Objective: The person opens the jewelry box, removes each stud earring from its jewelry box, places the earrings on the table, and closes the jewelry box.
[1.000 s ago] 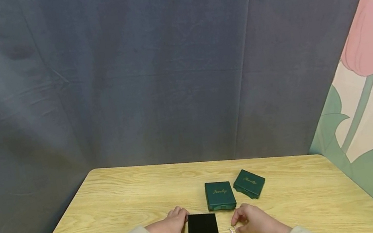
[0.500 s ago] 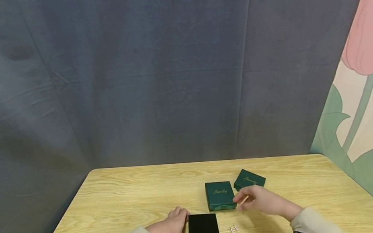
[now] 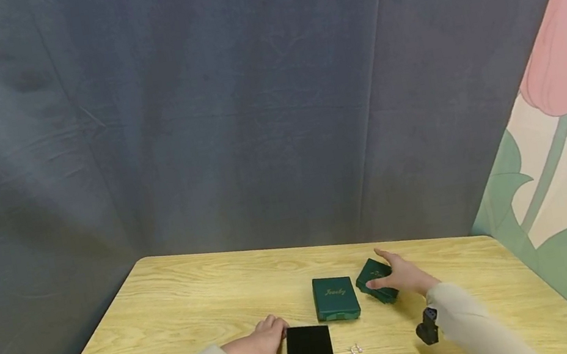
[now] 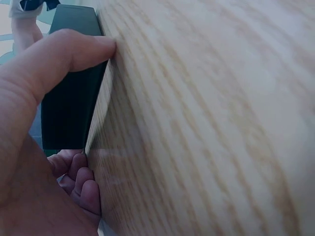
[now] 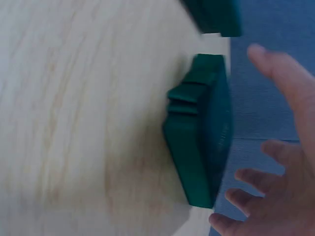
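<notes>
right fingers (image 5: 256, 179): spread apart, right-hand green box (image 5: 199, 140) just beneath | left fingers (image 3: 271, 323): clamped on black box (image 3: 309, 351), left side

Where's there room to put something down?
Left of the green boxes, behind the left hand, the table is bare; so is its right side, beyond the right sleeve. The middle's crowded: dark box, shiny bits, green boxes, right hand.

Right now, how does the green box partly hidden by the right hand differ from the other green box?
The right green box is turned at an angle to the table, while the left green box sits nearly square to it. The right hand hides part of the right green box's top; the left green box's top shows whole. Both are green, look closed and bear gold lettering.
</notes>
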The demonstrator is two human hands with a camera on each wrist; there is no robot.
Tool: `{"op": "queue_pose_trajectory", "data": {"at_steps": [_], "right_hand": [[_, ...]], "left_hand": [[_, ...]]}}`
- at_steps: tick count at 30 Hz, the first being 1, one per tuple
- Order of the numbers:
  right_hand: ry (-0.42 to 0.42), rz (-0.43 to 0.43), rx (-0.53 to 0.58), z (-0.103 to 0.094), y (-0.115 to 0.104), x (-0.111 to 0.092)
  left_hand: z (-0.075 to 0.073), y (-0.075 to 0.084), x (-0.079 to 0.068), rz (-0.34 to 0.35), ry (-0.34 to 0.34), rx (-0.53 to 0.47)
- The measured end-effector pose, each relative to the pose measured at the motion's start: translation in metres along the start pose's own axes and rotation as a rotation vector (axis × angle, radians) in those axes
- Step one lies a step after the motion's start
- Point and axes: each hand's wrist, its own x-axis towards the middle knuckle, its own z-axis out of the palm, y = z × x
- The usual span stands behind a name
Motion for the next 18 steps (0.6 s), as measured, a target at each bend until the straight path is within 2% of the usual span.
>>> {"op": "queue_pose_trajectory", "data": {"at_steps": [6,12,15,18], "right_hand": [[-0.005,0.004,-0.133,0.011,0.002,0.012],[0.022,0.042,-0.155,0.007,0.002,0.019],[0.036,0.020,-0.161,0.001,-0.002,0.017],[0.075,-0.037,-0.159,-0.005,-0.013,0.014]], "left_hand": [[0.000,0.000,0.000,0.002,-0.002,-0.009],[0.001,-0.002,0.000,0.005,0.008,-0.010],[0.002,-0.002,0.000,0.012,0.014,-0.009],[0.001,-0.002,-0.001,0.009,0.008,-0.008]]}}
